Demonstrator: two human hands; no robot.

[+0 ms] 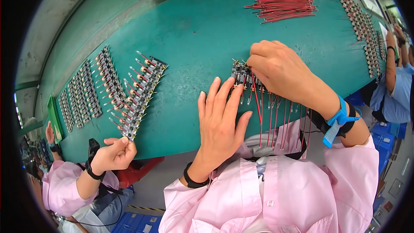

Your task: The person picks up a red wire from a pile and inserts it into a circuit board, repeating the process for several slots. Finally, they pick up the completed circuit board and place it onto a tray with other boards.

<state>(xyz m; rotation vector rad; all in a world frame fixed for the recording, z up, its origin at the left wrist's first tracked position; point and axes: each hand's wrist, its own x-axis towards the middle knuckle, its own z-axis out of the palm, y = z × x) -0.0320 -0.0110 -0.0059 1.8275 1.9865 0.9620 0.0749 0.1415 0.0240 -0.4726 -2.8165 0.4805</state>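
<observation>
In front of me, a dark strip of small circuit boards (239, 69) lies on the green table with several red wires (276, 123) hanging from it past the table's front edge. My right hand (280, 69) bends over the strip, thumb and finger pinched on a red wire (255, 92) at the boards. Its fingertips partly cover the spot. My left hand (222, 118) lies with fingers stretched out, their tips at the strip's left end and near edge. Small clear parts on leads stick out along the near side of the strip.
A pile of red wires (282, 1) lies at the back of the green table (194, 30). At left, a co-worker's hand (115, 154) holds another board strip (144, 92), with more strips (82, 97) beyond. Board strips (360, 28) lie far right, near another person (394, 77).
</observation>
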